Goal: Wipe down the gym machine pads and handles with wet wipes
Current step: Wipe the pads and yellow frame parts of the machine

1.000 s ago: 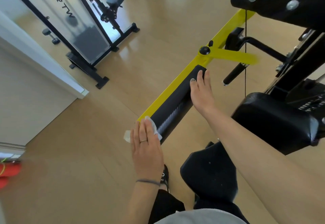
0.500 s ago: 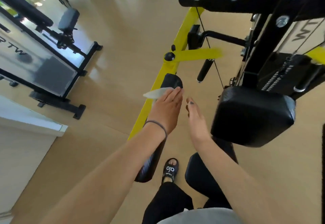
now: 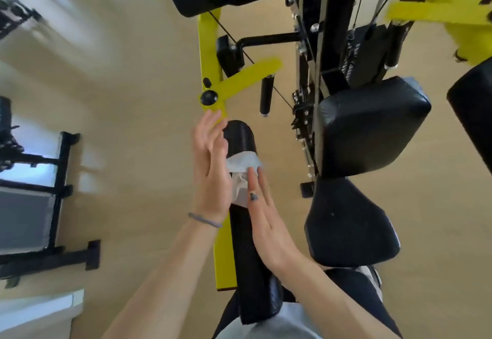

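Long black arm pad (image 3: 241,235) runs between both hands. Left hand (image 3: 210,168), fingers straight, lies flat against its left side. Right hand (image 3: 263,211), fingers extended, presses white wet wipe (image 3: 242,169) onto pad top, between the hands.

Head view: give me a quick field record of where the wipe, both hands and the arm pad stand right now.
wipe: white wet wipe, crumpled, lying across the pad between both hands
pad: long black padded arm roller beside the yellow steel bar
left hand: left hand with straight fingers along the pad's left side, touching the wipe
right hand: right hand with flat fingers on the pad's right side, fingertips on the wipe
unwiped nearby: black square chest cushion, small black foam handle
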### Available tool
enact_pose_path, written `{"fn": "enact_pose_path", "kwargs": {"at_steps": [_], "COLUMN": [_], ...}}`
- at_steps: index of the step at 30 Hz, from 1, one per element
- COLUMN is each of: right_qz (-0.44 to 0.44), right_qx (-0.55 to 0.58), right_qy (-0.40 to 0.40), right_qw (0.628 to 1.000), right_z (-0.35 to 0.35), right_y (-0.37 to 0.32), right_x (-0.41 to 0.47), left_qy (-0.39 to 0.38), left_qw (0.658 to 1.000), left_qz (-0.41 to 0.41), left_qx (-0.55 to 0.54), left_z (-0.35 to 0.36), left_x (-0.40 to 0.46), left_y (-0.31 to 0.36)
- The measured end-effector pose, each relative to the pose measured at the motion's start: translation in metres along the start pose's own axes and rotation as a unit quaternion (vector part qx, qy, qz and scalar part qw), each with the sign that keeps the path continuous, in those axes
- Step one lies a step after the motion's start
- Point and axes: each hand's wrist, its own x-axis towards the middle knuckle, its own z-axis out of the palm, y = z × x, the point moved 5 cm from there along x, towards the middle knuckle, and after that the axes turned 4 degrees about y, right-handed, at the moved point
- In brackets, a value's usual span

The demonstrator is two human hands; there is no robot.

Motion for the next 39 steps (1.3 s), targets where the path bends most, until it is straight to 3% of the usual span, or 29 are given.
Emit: {"fn": "enact_pose_path", "kwargs": {"at_steps": [2,5,8,13,15,19,22,24,28,32,35,39], "right_qz": [0.004,0.034,0.073,0.082,0.037,0.006,0.048,0.064,0.045,0.062,0.096,0.021], "right_qx": [-0.003,-0.003,0.012,-0.001,0.009,0.009,0.071,0.079,0.103,0.119,0.056,0.128], "right_qy": [0.010,0.015,0.014,0.022,0.011,-0.016,-0.036,-0.058,0.001,-0.019,-0.004,-0.023], "right_qw": [1.000,0.999,0.997,0.996,0.999,1.000,0.996,0.993,0.994,0.991,0.994,0.991], "right_z": [0.001,0.001,0.002,-0.009,-0.011,-0.001,0.002,0.001,-0.013,-0.002,0.010,0.001], "right_y": [0.005,0.016,0.017,-0.001,-0.005,0.005,0.029,0.023,-0.011,0.018,0.068,0.022], "right_x": [-0.007,-0.044,-0.070,0.014,0.035,-0.015,-0.051,-0.024,0.051,0.025,-0.017,0.034], "left_qy": [0.043,0.031,0.033,0.029,0.028,0.022,0.026,0.025,0.023,0.013,0.020,0.024], "left_qw": [0.998,0.987,0.981,0.986,0.986,0.977,0.971,0.968,0.961,0.957,0.953,0.944], "left_qz": [-0.034,-0.151,-0.189,-0.117,-0.099,-0.100,-0.098,-0.090,-0.086,-0.079,-0.066,-0.056], "left_qx": [0.038,0.039,0.025,0.112,0.134,0.185,0.218,0.234,0.263,0.278,0.296,0.324], "left_z": [-0.006,0.001,0.004,0.004,0.005,0.006,0.008,0.009,0.010,0.010,0.012,0.010], "left_x": [0.008,0.007,0.004,0.010,0.010,0.008,0.007,0.007,0.007,0.008,0.006,0.010], "left_y": [-0.018,-0.053,-0.068,-0.060,-0.058,-0.057,-0.056,-0.055,-0.054,-0.054,-0.053,-0.059]}}
